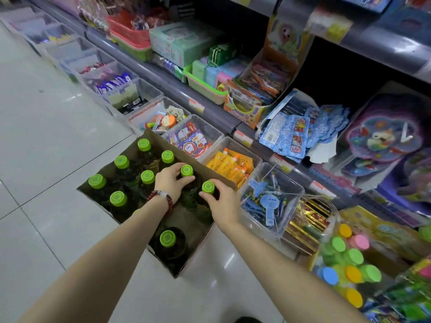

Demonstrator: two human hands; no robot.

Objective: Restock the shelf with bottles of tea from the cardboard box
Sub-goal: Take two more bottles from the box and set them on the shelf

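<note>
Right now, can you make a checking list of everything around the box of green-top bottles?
Surface: white tiled floor, glossy.
Job's things: open cardboard box on the floor; nine green-capped bottles show, upright.
Clutter: clear bins of small goods beside the box.
Grippers: left hand grips one bottle; right hand grips its neighbour.
Cables: nothing seen.
Surroundings: shelf packed with toys and packets.

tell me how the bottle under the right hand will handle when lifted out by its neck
The bottle looks full and dark, so probably heavy for a fingertip grip from the right hand. Its ridged green cap should help against slipping. It stands tall and narrow in the cardboard box, so likely tippy once set down.
</note>
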